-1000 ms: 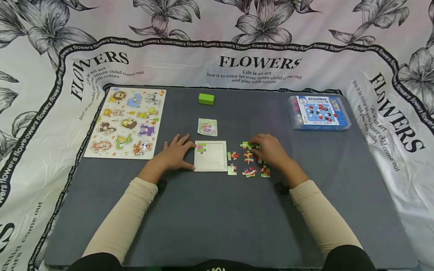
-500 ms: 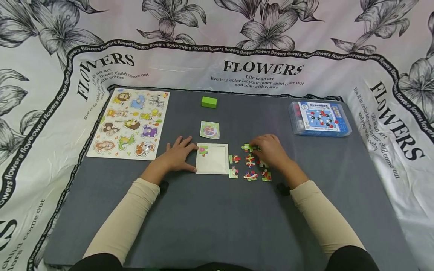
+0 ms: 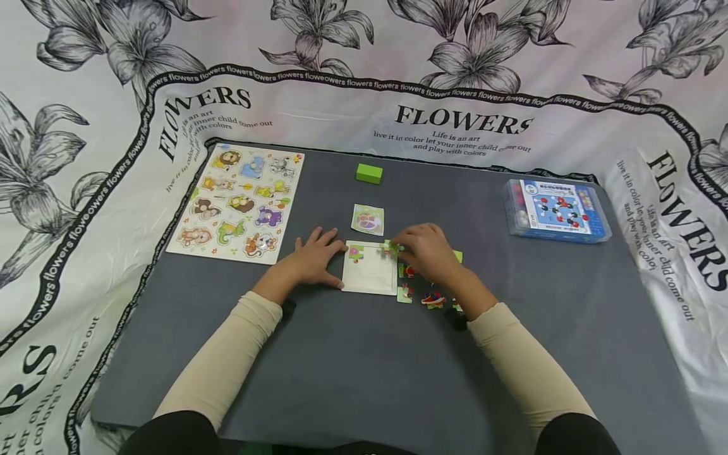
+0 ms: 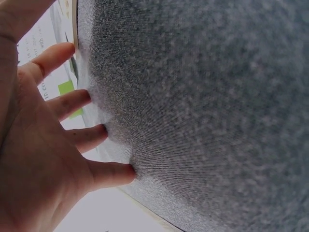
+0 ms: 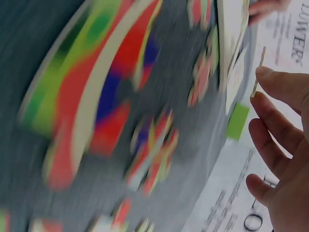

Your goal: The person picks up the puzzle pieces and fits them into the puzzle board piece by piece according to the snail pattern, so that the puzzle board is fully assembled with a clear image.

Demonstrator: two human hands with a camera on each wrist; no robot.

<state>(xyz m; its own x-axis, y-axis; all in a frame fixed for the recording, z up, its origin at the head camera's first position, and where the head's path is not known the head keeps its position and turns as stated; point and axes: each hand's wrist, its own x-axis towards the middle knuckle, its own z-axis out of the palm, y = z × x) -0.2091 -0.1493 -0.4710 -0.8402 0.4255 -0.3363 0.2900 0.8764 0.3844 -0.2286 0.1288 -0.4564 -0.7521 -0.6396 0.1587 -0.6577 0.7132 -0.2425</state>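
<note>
A square white puzzle tray [image 3: 370, 275] lies on the grey table, with one green-and-pink puzzle piece [image 3: 356, 253] in its top left corner. My left hand [image 3: 309, 260] rests at the tray's left edge, its fingers spread and straight. Between thumb and fingertip, my right hand [image 3: 429, 253] pinches a thin green puzzle piece [image 3: 391, 248] over the tray's top right corner; the right wrist view shows this piece [image 5: 259, 70] edge-on. Several loose puzzle pieces [image 3: 435, 299] lie right of the tray, partly hidden under the right hand and forearm.
Behind the tray lies a small picture card [image 3: 368, 219], with a green block [image 3: 369, 174] farther back. An animal picture board [image 3: 239, 205] is at the left. At the back right stands a clear plastic box [image 3: 557, 210] with a blue label.
My right hand has picked up the green puzzle piece from the loose ones and carried it left to the tray. The left hand stays at the tray's edge. The head view has shifted slightly.
</note>
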